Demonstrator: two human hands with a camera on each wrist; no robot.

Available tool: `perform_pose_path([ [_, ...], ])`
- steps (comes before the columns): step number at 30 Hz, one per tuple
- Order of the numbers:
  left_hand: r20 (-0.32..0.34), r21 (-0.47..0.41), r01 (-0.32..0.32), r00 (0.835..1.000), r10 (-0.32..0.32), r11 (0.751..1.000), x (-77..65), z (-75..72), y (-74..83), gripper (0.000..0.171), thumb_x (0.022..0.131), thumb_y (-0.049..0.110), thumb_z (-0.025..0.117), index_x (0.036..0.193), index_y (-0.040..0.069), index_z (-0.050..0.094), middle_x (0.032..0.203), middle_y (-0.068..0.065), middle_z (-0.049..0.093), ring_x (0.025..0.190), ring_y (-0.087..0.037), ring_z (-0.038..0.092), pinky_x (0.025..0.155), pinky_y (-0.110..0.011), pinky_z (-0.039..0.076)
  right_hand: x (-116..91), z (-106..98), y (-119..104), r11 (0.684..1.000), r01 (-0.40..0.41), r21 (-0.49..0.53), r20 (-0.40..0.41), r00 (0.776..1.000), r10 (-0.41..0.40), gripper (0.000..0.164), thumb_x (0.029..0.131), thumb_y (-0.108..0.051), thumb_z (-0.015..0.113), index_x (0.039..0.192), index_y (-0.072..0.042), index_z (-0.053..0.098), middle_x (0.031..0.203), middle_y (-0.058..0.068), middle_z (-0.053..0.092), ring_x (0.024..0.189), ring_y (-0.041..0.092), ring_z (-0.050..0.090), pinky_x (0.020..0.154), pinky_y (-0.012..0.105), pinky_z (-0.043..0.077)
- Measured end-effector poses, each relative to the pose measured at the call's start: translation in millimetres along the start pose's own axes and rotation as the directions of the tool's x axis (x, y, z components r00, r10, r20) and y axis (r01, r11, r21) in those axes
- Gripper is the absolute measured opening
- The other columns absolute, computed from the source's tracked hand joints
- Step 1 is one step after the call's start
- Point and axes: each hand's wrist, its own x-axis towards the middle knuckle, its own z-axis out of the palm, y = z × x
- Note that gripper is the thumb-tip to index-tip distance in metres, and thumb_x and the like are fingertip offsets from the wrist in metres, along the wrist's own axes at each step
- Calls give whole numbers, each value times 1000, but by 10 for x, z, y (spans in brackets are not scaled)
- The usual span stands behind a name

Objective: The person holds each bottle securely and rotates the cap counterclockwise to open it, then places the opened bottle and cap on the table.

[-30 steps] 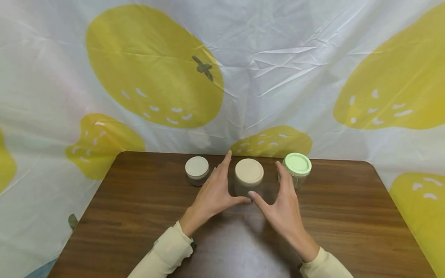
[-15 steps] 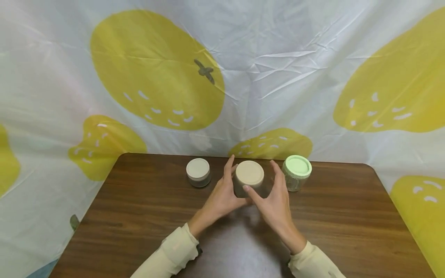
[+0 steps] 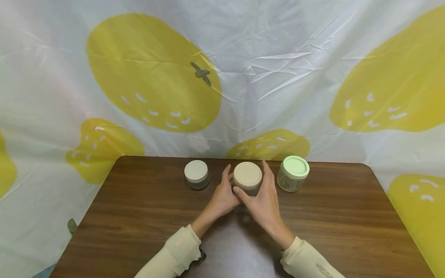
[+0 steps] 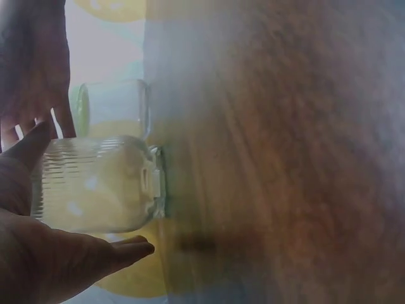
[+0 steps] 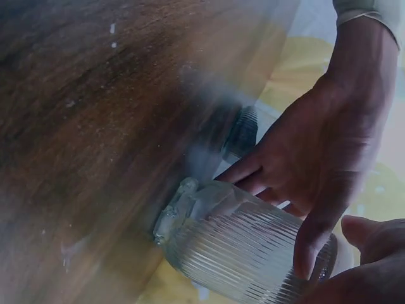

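A ribbed clear glass jar with a cream lid (image 3: pixel 247 173) stands upright between both hands near the table's back edge. My left hand (image 3: pixel 224 197) holds its left side, thumb across the front. My right hand (image 3: pixel 263 202) grips the other side, its thumb (image 3: pixel 240 192) lying over the front just under the lid. In the left wrist view the glass jar (image 4: pixel 95 187) shows ribs, with my left hand (image 4: pixel 50 259) reaching along it. The right wrist view has the left hand (image 5: pixel 323 145) behind the ribbed jar (image 5: pixel 234 244) and part of my right hand (image 5: pixel 373 266) by the lid.
A short white-lidded jar (image 3: pixel 196 173) stands to the left. To the right is a clear jar with a mint-green lid (image 3: pixel 293 173). The brown wood-grain table (image 3: pixel 139 216) meets a white curtain with yellow fruit prints (image 3: pixel 236 108) behind.
Both hands have closed in from standing apart around the cream-lidded jar to holding its sides. The right hand has moved left, away from the green-lidded jar.
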Motion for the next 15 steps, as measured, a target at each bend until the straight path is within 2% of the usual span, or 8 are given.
perform_pose_path([
  [5,-8,19,-3,1000,3,1000,12,54,-22,111,81,24,84,167,6,16,158,-23,52,142,-41,56,117,-59,45,14,43,33,1000,4,-18,-10,1000,-4,117,80,-43,90,169,-13,19,168,18,36,152,37,43,119,59,42],
  [10,-13,-13,19,1000,-19,1000,15,100,-51,104,80,22,85,164,13,23,157,-25,52,141,-45,55,115,-62,46,22,78,70,999,6,-35,-10,1000,-6,116,80,-40,91,167,-5,22,168,19,38,151,38,46,120,58,41],
  [15,-23,-15,25,999,-25,1000,21,126,-78,95,80,21,84,160,13,33,153,-23,56,139,-44,57,113,-61,48,17,116,104,999,4,-37,-18,1000,-5,111,80,-40,91,165,-7,27,161,20,48,144,38,53,116,58,44],
])
